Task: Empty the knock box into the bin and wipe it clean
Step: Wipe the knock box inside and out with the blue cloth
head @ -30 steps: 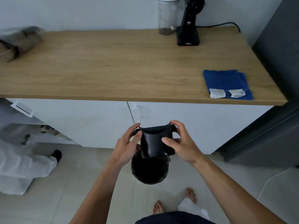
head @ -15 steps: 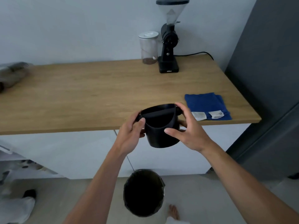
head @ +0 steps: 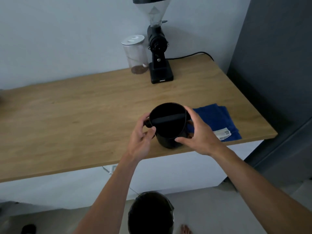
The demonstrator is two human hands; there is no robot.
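Note:
The black knock box (head: 168, 130) stands upright over the front part of the wooden counter (head: 76, 119), its opening facing up and its black bar crossing the top. My left hand (head: 141, 134) grips its left side and my right hand (head: 200, 132) grips its right side. Whether its base touches the counter I cannot tell. A folded blue cloth (head: 219, 120) with a white label lies on the counter just right of the box. The round black bin (head: 150, 215) stands on the floor below, between my forearms.
A black coffee grinder (head: 158, 53) with a clear hopper and a lidded clear jar (head: 135, 54) stand at the back of the counter by the wall. A dark grey tall unit (head: 273, 65) borders the counter's right end. White cabinet fronts (head: 177, 173) sit under the counter.
Both hands lifted the knock box from over the bin up to the counter and turned it upright, opening upward. The view rose with it.

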